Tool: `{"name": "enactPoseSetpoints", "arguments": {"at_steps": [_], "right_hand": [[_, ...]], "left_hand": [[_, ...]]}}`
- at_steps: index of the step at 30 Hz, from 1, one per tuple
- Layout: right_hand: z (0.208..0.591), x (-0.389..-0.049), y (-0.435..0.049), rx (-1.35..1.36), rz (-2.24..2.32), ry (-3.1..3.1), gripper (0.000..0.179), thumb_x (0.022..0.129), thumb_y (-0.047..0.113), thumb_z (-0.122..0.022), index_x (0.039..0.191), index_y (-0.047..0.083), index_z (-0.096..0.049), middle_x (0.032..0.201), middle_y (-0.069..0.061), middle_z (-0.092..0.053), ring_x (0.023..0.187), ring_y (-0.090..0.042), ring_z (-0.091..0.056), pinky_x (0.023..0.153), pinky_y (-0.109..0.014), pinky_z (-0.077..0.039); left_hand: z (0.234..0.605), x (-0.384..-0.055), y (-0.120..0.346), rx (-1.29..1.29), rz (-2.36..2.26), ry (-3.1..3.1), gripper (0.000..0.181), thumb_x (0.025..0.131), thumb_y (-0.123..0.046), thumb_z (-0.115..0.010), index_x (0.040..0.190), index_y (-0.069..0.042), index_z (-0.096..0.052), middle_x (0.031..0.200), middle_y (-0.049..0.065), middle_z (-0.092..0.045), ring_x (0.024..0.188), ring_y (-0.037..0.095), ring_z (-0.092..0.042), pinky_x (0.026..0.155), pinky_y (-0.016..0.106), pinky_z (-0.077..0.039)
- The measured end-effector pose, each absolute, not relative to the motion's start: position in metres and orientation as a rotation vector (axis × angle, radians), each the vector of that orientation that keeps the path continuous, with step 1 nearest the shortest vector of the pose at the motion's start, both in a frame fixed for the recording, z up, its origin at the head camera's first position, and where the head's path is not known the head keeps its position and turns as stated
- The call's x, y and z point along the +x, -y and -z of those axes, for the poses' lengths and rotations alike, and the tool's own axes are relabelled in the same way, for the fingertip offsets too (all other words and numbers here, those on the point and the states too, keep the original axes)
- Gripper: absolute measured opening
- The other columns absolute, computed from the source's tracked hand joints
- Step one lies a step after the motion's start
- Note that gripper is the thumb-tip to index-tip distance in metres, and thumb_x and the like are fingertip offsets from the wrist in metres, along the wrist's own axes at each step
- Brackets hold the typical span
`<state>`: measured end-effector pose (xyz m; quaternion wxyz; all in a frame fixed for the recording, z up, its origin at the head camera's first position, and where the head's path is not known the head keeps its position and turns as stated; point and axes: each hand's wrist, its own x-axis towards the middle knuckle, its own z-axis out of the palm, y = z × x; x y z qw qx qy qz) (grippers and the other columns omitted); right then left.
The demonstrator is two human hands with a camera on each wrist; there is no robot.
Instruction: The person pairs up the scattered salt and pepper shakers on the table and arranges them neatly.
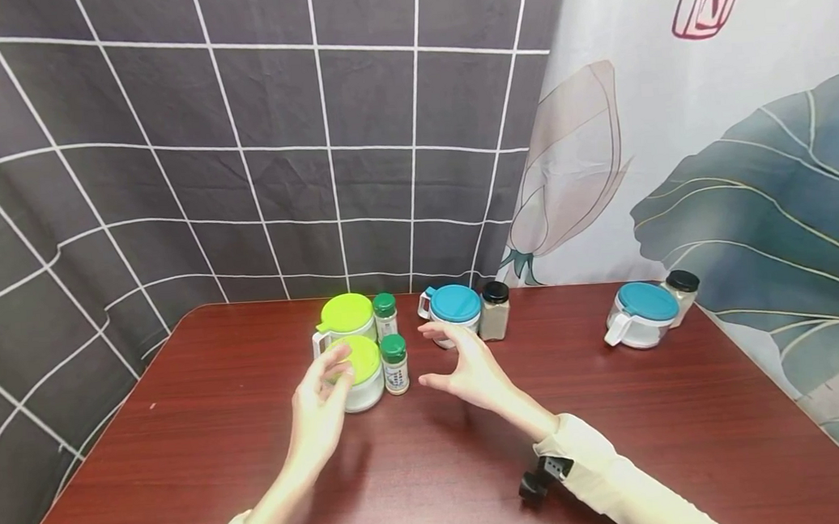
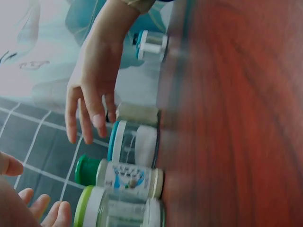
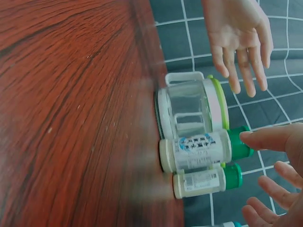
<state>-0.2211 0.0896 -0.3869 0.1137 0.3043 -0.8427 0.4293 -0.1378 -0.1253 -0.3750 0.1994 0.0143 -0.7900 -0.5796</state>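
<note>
My left hand (image 1: 318,407) hovers by the lime-lidded seasoning jar (image 1: 364,389) in front, fingers overlapping its lid in the head view. The right wrist view shows that left hand (image 3: 241,40) with extended fingers, apart from the lid. To the right, my right hand (image 1: 474,376) is held with thumb and fingers spread, holding nothing. Its thumb (image 3: 267,141) overlaps the green cap of the front shaker bottle (image 3: 201,150) in the right wrist view. That shaker stands right beside the front jar. A second lime-lidded jar (image 1: 347,312) and another green-capped shaker (image 1: 385,314) stand behind them.
A blue-lidded jar (image 1: 455,302) and a black-capped bottle (image 1: 494,312) stand behind my right hand. Farther right are another blue-lidded jar (image 1: 642,315) and black-capped bottle (image 1: 682,286). Curtains (image 1: 275,183) hang behind the reddish-brown table (image 1: 218,406).
</note>
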Motion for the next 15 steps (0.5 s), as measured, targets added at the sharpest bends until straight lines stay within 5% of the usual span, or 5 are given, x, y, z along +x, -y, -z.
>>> {"name": "enactPoseSetpoints", "arguments": {"at_steps": [5, 15], "right_hand": [[0.385, -0.221, -0.101, 0.883, -1.250, 2.465, 0.063, 0.069, 0.011, -0.085, 0.125, 0.013, -0.058, 0.123, -0.006, -0.064, 0.116, -0.021, -0.058, 0.090, -0.042, -0.051], [0.385, -0.223, -0.122, 0.828, -1.170, 2.451, 0.060, 0.069, 0.012, -0.085, 0.124, 0.012, -0.059, 0.118, -0.005, -0.065, 0.110, -0.022, -0.059, 0.088, -0.040, -0.051]], "left_hand": [[0.377, -0.133, 0.111, -0.065, 1.656, 2.228, 0.034, 0.093, -0.004, -0.057, 0.127, 0.000, -0.057, 0.127, 0.016, -0.062, 0.113, 0.030, -0.061, 0.087, 0.022, -0.051], [0.381, -0.136, 0.090, -0.189, 1.751, 2.212, 0.036, 0.092, -0.004, -0.059, 0.128, 0.001, -0.056, 0.128, 0.017, -0.061, 0.116, 0.034, -0.059, 0.089, 0.028, -0.052]]}}
